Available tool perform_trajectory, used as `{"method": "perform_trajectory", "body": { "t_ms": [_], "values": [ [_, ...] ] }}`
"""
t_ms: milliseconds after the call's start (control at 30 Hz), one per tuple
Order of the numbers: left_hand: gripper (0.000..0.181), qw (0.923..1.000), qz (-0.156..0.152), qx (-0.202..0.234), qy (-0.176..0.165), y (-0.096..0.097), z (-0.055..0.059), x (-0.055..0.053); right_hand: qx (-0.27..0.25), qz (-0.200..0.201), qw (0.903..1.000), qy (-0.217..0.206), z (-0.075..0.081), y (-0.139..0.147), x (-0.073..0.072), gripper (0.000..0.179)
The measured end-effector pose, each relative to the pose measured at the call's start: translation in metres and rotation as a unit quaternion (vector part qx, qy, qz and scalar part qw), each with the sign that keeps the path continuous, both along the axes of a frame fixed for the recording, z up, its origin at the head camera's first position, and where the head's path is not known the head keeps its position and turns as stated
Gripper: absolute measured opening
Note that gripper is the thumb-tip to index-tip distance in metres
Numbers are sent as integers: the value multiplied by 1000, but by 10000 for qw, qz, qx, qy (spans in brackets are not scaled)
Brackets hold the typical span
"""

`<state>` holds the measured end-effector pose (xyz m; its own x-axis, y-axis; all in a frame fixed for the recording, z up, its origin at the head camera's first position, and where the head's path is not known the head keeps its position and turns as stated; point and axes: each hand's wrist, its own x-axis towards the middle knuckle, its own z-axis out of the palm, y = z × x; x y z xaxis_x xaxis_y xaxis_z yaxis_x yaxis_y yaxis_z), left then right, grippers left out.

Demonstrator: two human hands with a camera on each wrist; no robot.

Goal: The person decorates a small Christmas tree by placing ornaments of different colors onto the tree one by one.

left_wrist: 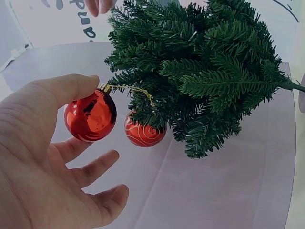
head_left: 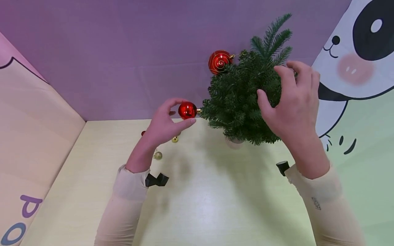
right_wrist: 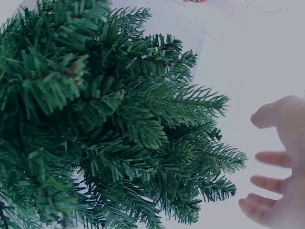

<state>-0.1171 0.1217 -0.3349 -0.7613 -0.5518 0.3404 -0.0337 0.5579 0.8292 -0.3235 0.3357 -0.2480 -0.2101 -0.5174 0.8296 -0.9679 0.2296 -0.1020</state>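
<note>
My left hand (head_left: 167,118) pinches a shiny red Christmas ball (head_left: 187,110) between thumb and finger, at the left side of a small artificial Christmas tree (head_left: 240,99). In the left wrist view the thumb lies by the ball's gold cap, and a gold string (left_wrist: 128,88) runs from it to the branches. The other fingers spread loosely. My right hand (head_left: 297,99) hovers at the tree's right side with fingers parted and slightly bent, holding nothing. A red ball with gold swirls (head_left: 220,62) sits against the tree's upper left.
Small gold balls (head_left: 158,155) lie on the pale table (head_left: 197,205) behind my left wrist, and a dark red bit shows beside that hand. The tree's pale base (head_left: 234,142) stands near the purple backdrop (head_left: 123,68). A panda panel (head_left: 357,68) flanks the right.
</note>
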Motion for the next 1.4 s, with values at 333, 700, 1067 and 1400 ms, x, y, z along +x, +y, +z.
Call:
{"method": "perform_trajectory", "body": {
  "t_ms": [333, 700, 1067, 1400],
  "values": [
    [48, 9995, -194, 268, 12, -1, 7, -12, -234, 1636, 9825, 862, -12, -8, 7, 24],
    [49, 9989, -193, 431, 67, 5, 19, -23, 25, 2318, 9682, 945, -37, -22, 18, 13],
    [49, 9990, -181, 407, 45, 12, 32, -32, -97, 1976, 9771, 786, -46, -36, 21, 17],
    [47, 9983, -257, 491, 203, 21, 39, -38, -514, 1628, 9839, 523, -46, -43, 23, 21]
  ]
}}
